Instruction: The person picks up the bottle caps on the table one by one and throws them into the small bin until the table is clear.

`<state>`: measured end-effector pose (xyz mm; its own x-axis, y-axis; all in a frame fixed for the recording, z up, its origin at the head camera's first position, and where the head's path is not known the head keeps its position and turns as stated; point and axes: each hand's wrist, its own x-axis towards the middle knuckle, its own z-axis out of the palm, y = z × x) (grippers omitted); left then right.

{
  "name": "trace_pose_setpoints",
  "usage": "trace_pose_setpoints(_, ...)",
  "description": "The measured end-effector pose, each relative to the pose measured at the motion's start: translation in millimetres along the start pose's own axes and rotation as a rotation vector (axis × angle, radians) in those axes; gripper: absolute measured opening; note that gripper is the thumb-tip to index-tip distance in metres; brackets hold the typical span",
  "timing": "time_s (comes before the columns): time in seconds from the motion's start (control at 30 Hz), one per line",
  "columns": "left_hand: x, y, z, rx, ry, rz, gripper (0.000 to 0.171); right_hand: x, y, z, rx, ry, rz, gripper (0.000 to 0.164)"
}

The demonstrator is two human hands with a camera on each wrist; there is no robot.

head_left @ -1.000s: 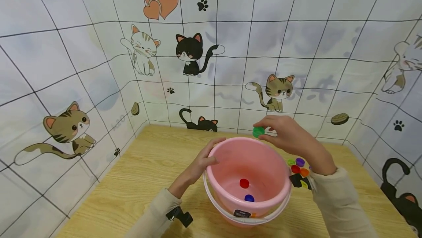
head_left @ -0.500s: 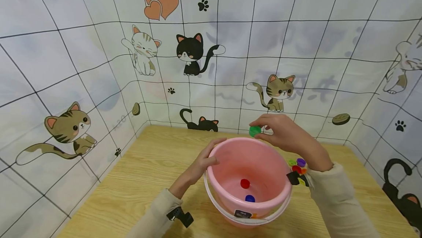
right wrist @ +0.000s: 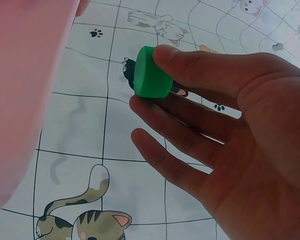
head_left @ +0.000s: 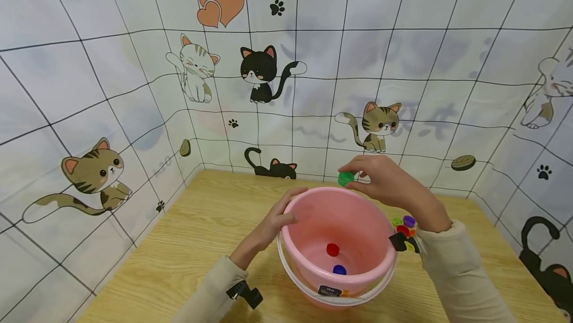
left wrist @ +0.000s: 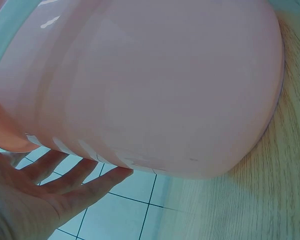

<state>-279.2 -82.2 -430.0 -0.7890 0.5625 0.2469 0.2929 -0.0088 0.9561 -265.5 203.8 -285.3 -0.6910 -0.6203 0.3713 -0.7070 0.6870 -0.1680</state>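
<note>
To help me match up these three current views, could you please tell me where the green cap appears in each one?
Head: the green cap is right of centre, below mid-height, pinched by the right hand.
Left wrist: not in this picture.
Right wrist: upper middle, against the thumb tip.
Shared landmark: the pink bucket, lower right of centre in head, filling much of left wrist, along the left edge in right wrist.

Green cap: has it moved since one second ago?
Yes, the green cap moved slightly left in the head view, against the orange heart print.
</note>
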Motion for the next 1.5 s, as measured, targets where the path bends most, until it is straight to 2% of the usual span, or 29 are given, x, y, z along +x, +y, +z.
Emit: trace_pose_setpoints(1.5,0.5,-0.2,-0.4,-0.004,0.000,0.004,0.075,2.2,1.2,1.2,0.006,-0.003,0.007,0.033)
